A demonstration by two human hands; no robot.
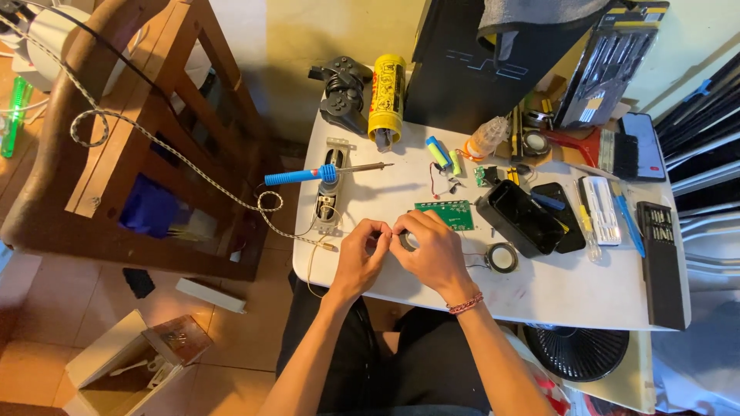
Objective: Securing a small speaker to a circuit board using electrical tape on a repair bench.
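Left hand and right hand together at near edge of white table, fingertips pinching small dark ring-shaped part. Green circuit board just beyond. Blue-handled soldering iron rests left on stand. Black tape roll right of hands.

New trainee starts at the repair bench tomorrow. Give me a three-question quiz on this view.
1. True or false: the soldering iron with the blue handle lies in its stand, untouched.
2. What do the left hand and right hand hold between them? A) game controller B) small dark ring-shaped part C) yellow can
3. What colour is the circuit board just beyond the hands?

Key: 1 true; 2 B; 3 green.
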